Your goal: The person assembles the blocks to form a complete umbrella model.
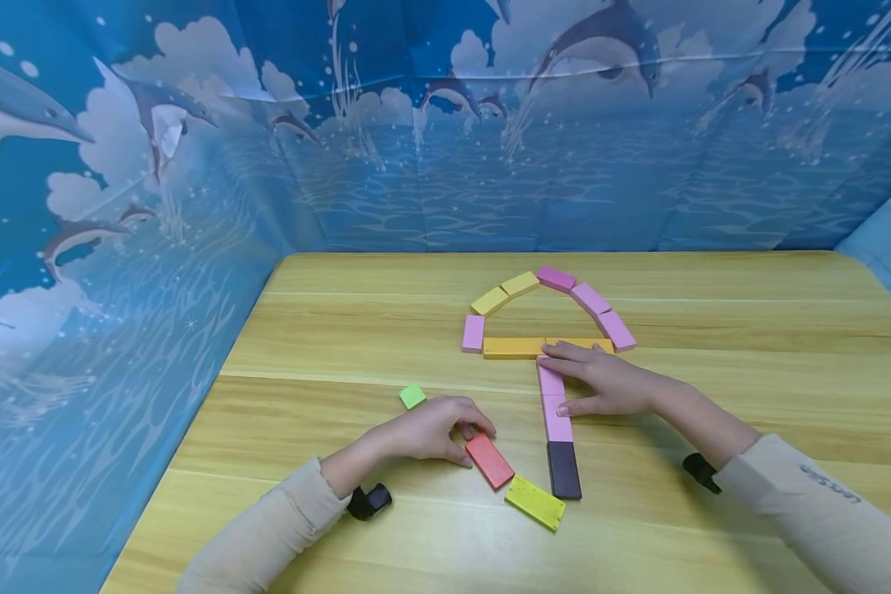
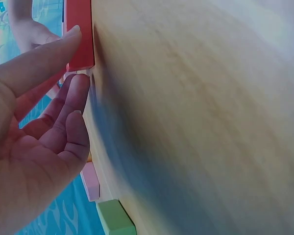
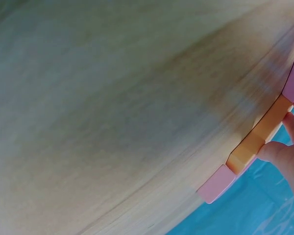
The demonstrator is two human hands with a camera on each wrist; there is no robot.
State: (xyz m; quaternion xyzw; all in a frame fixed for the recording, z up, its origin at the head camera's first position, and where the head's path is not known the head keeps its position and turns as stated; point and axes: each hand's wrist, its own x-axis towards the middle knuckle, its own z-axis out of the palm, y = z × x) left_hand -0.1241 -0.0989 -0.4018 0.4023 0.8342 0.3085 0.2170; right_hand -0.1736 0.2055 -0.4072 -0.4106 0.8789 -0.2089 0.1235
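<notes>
In the head view, my left hand (image 1: 441, 427) grips the upper left end of a red block (image 1: 489, 461). The left wrist view shows the thumb against the red block (image 2: 80, 36) and the other fingers loosely bent. My right hand (image 1: 609, 381) lies over a column of two pink blocks (image 1: 558, 418), its fingers fairly straight. Its fingertips reach up to the orange bar (image 1: 515, 348), and its thumb touches the lower pink block's right side. Below the column sits a black block (image 1: 563, 470). A yellow block (image 1: 535, 502) lies between the red and black blocks.
An arch of yellow blocks (image 1: 520, 285) and pink blocks (image 1: 590, 299) curves above the orange bar. One small green block (image 1: 412, 397) lies beyond the left hand. Blue dolphin-printed cloth (image 1: 445, 198) hangs behind the wooden table (image 1: 750, 330).
</notes>
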